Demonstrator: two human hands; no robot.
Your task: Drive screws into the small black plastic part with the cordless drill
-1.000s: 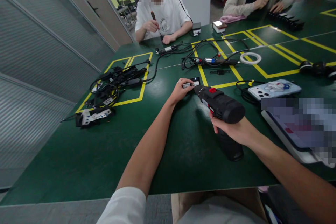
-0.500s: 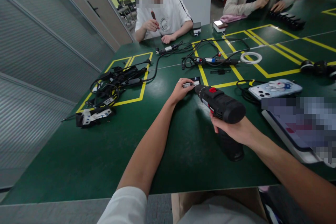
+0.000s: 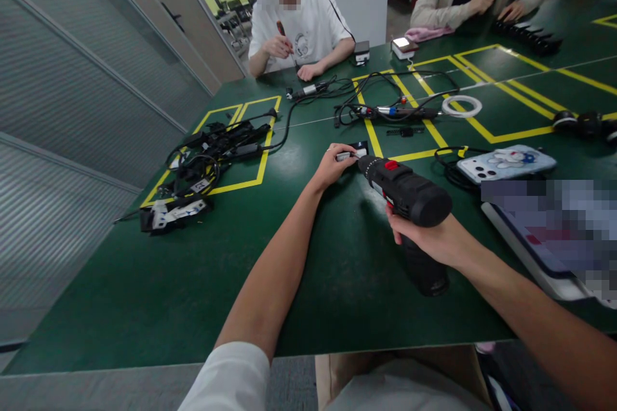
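Left hand: the left hand (image 3: 331, 167) rests on the surface with its fingers curled, pinching a small black-and-silver part (image 3: 351, 152) between fingertips and thumb.
Right hand: the right hand (image 3: 431, 237) is wrapped tight round the grip of a black cordless drill with a red switch (image 3: 407, 196), fingers closed on the handle.
Drill position: the drill sits just right of the left hand, its nose pointing at the small part and meeting it; its battery foot stands near the surface below the right hand.
Drill look: a fat, matt black body, a ribbed chuck collar at the front, a red slider on top.
Small part: a flat black piece with a pale metal end, lying just beside a strip of yellow tape; finer detail is too small to tell.
Surface: a dark green surface (image 3: 144, 295) marked with yellow tape rectangles (image 3: 263, 154).
On the left: a tangle of black cables and adapters (image 3: 207, 154) inside one rectangle.
On the right: a phone in a pale blue cartoon case (image 3: 506, 164), and farther back a white ring of tape (image 3: 461, 106).
Room: two other people sit at the far edge, their hands busy with small items; a grey ribbed wall panel (image 3: 72, 109) runs along the left.
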